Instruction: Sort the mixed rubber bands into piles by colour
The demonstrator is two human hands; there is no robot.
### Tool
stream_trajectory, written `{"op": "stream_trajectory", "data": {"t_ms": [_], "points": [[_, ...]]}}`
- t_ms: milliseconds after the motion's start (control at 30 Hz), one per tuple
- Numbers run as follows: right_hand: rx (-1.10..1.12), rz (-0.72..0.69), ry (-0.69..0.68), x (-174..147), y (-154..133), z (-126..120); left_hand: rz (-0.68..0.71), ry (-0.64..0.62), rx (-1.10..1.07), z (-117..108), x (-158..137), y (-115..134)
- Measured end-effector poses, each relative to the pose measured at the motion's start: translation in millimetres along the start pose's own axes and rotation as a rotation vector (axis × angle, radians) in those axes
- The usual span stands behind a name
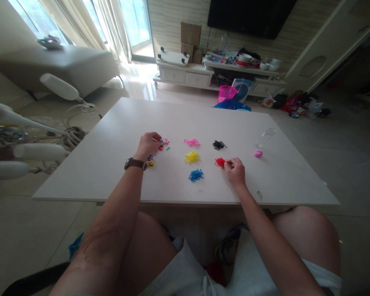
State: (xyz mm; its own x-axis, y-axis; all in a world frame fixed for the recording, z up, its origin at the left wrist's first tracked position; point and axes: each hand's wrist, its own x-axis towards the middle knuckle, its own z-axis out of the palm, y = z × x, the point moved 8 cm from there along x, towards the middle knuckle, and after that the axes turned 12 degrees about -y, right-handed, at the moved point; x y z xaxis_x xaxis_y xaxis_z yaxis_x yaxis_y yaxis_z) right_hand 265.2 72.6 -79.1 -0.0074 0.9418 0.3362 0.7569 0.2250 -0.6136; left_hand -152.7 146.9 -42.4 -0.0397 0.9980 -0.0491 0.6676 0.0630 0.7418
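Observation:
My left hand [148, 146], a watch on its wrist, reaches over a mixed pile of small coloured bands [165, 143] at the left. Its fingers are pinched together at the pile's edge; what they hold is too small to make out. At the right, my right hand [235, 171] has its fingertips closed on the edge of a heap of red bands [220, 162]. Between the hands lie separate heaps of pink bands [192, 142], yellow bands [192, 158] and blue bands [196, 175]. Black bands [218, 144] form another heap behind the red one.
All this rests on a white table [172, 119]. Toward its right side are a pink ball-like object [257, 153] and a clear container [266, 137] on its side. A small clear piece [259, 195] lies near the front edge. White lamp-like parts [60, 86] stand at the left.

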Motion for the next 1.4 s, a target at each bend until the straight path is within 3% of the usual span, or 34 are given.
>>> {"op": "stream_trajectory", "data": {"t_ms": [367, 600, 933, 1167, 1400], "points": [[0.002, -0.011, 0.006, 0, 0, 0, -0.042, -0.041, 0.049, -5, 5, -21], [0.012, -0.004, 0.022, 0, 1, -2, 0.006, -0.054, 0.114, 3, 10, -23], [-0.011, -0.014, 0.017, 0, 1, -1, -0.056, -0.078, 0.171, 7, 7, -23], [-0.018, -0.006, 0.019, 0, 0, -2, -0.085, -0.067, 0.16, 0, 2, -20], [-0.004, -0.009, 0.013, 0, -2, -2, -0.067, -0.072, 0.06, 9, 5, -26]]}}
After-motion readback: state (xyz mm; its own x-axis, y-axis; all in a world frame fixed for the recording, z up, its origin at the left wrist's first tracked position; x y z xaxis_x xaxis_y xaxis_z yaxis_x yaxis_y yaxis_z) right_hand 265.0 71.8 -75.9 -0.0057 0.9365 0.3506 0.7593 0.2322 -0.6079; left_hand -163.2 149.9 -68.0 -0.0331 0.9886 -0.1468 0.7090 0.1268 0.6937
